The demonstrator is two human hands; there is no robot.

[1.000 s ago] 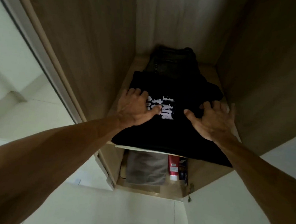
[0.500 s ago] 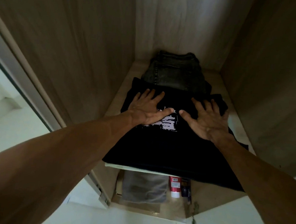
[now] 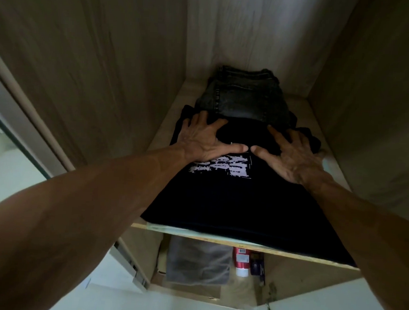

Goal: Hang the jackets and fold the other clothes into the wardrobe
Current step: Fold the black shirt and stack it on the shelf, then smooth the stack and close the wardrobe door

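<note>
My left hand [image 3: 206, 141] and right hand [image 3: 293, 153] press flat, all 10 fingers [image 3: 215, 126] spread, on the folded black T-shirt [image 3: 231, 200], which lies on the wardrobe shelf [image 3: 217, 239] (jeans [image 3: 246, 97] just behind). This looks like the stowing step. Next, I judge, it needs nudging deeper, as its front overhangs.

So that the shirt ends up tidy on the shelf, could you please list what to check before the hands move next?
1. Both hands flat on the black T-shirt: left hand, right hand, fingers spread: ok.
2. T-shirt wholly on the shelf: not ok; its near right corner overhangs the front edge.
3. Space behind it: not ok; the folded jeans meet its far edge.
4. Cloth smooth: not ok; bunched beside the right hand.
5. Layers underneath neatly folded: cannot tell.
</note>
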